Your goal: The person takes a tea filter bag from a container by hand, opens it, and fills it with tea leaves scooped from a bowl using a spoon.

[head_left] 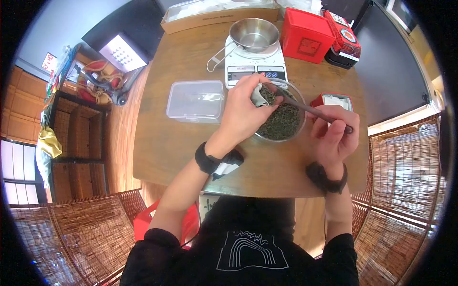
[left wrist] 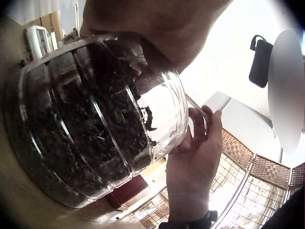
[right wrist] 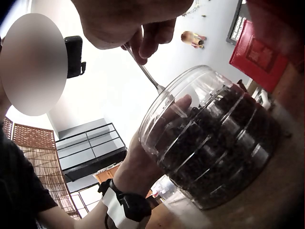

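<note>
A clear ridged plastic jar (head_left: 301, 125) of dark dried leaves (head_left: 281, 125) stands at the middle of the table. Over its mouth, my left hand (head_left: 243, 107) holds a small white pouch (head_left: 259, 97) between thumb and fingers, with leaves at its opening. My right hand (head_left: 336, 133), right of the jar, grips the long dark handle of a spoon (head_left: 312, 110). The spoon's bowl reaches over the jar to the pouch. In the right wrist view, the spoon (right wrist: 151, 78) slants down into the jar (right wrist: 214, 138), and my left hand (right wrist: 138, 157) shows behind its wall.
Behind the jar, a kitchen scale (head_left: 255, 62) bears a metal pan (head_left: 254, 35). A clear plastic box (head_left: 195, 101) lies to the left. Red tins (head_left: 307, 35) and a cardboard box (head_left: 219, 20) stand at the back. Near the right edge sits a small red tin (head_left: 337, 100) holding white packets.
</note>
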### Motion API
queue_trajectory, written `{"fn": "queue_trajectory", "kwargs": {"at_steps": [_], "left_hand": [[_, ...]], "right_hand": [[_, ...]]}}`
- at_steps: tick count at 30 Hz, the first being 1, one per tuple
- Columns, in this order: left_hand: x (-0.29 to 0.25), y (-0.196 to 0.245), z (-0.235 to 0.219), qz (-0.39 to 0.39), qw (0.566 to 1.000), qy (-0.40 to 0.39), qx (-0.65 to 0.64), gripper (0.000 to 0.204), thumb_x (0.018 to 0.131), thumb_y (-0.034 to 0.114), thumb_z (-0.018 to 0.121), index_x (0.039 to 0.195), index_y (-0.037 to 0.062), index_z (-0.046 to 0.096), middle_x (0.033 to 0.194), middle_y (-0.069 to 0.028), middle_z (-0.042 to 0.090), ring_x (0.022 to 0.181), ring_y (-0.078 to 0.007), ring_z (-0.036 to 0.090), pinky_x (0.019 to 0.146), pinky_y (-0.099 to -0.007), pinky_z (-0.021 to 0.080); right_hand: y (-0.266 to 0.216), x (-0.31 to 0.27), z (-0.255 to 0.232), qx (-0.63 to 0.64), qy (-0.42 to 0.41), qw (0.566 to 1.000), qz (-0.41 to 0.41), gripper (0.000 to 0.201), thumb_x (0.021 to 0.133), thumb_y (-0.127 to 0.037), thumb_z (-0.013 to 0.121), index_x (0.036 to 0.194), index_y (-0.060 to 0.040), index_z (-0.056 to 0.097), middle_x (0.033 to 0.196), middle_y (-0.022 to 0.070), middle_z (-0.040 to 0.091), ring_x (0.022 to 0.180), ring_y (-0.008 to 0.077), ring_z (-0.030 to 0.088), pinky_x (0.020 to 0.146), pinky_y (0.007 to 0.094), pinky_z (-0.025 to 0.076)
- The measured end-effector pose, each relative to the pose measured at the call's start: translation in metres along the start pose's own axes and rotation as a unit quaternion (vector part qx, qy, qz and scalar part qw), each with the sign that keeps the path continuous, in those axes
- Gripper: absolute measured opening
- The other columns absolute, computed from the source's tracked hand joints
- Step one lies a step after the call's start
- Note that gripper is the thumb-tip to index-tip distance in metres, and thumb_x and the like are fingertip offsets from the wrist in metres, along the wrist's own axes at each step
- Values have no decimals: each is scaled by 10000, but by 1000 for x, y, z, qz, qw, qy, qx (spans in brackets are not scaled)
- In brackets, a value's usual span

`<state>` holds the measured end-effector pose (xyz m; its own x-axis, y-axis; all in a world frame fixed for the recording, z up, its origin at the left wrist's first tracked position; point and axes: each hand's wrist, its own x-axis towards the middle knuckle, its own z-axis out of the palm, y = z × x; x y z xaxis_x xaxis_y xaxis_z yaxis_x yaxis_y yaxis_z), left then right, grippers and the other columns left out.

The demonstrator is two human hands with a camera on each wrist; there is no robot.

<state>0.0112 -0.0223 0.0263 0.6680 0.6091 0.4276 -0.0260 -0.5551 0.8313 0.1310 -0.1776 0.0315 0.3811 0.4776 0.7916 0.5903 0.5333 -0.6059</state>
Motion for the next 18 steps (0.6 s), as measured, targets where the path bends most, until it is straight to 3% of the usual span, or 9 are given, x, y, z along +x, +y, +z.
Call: {"fn": "queue_trajectory", "kwargs": {"at_steps": [3,14,16,18], "left_hand": [[0,-1,0,12,1000,6,10,225,749,47,780,894,28,609,885,-57,676,898,-159,637,835,-301,486],[-2,1,0,-21,1000,3,5,218,786,101,792,883,28,611,847,-38,673,815,-103,605,749,-279,494],[-2,2,1,-58,998,5,-2,201,819,137,775,886,32,617,819,-34,664,789,-94,588,737,-275,490],[-3,1,1,-48,999,7,3,187,843,155,757,885,36,618,811,-32,663,773,-83,577,728,-268,486]], "right_hand": [[-1,0,0,-3,40,999,13,303,1048,-257,436,1050,31,530,865,165,680,506,77,508,462,201,390],[-1,2,0,-14,60,998,32,341,1059,-294,389,1046,27,502,884,198,668,479,85,500,421,206,364],[-2,3,0,-12,59,998,35,335,1062,-290,377,1036,23,494,896,203,662,481,90,506,420,207,371],[-4,4,2,-6,146,987,69,311,1066,-271,355,1015,8,482,903,205,645,501,103,525,410,205,373]]}}
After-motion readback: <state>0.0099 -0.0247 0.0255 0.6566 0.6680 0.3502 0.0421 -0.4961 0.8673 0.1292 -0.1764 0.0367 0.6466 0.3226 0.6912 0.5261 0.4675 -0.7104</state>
